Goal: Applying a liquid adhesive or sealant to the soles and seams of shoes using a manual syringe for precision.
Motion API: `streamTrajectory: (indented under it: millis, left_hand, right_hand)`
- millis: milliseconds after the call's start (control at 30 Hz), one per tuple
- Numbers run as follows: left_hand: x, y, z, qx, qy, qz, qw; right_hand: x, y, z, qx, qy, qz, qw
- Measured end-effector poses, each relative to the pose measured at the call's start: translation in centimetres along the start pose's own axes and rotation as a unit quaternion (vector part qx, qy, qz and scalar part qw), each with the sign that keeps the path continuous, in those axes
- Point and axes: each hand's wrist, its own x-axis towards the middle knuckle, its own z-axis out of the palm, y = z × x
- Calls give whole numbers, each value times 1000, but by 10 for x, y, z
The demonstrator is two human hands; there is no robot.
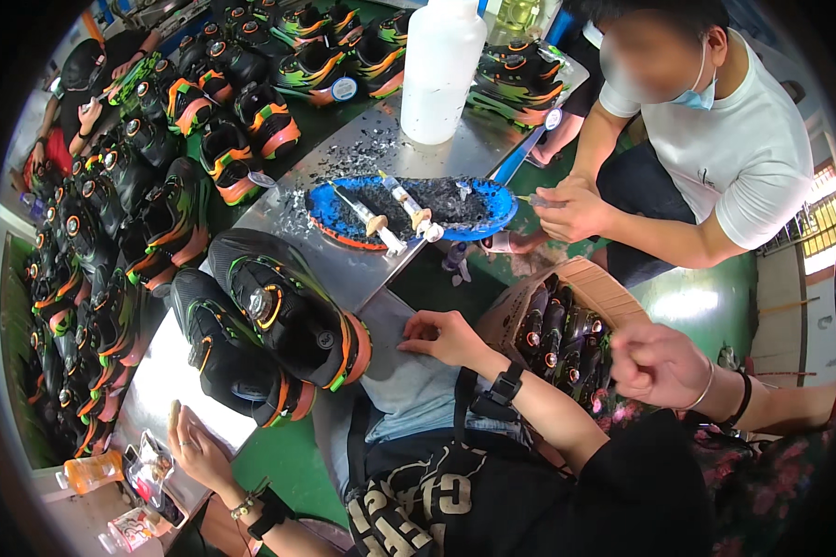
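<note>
A pair of black shoes with orange and green heels stands on the metal table before me; the near shoe [237,357] and the far shoe [283,302] touch side by side. My left hand [198,450] rests at the table's near edge, fingers stretched out and nothing visible in them. Over my jeans, right of the shoe heels, hovers my right hand [446,339], its fingers loosely bent and apart, holding nothing I can see. Beyond it lies a blue shoe-shaped tray [504,206] covered in dark scraps. Across it rest two syringes, the left syringe [362,215] and the right syringe [407,204].
Several black shoes [163,209] crowd the left side. A white plastic bottle [443,74] stands at the back. Opposite, a masked person [706,139] holds something thin. Another person's hand [659,362] is raised at right, by a cardboard box [590,292] of shoes. Bottles stand lower left.
</note>
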Motion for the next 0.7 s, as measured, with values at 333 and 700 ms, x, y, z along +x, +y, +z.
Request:
streamTrajectory:
  millis: [333, 700]
  left_hand:
    - [0, 2, 2, 1, -4, -1, 1000]
    - [-1, 1, 3, 19, -7, -9, 1000]
  right_hand:
    - [7, 61, 8, 51, 8, -72, 996]
    - [35, 73, -41, 583, 162, -101, 790]
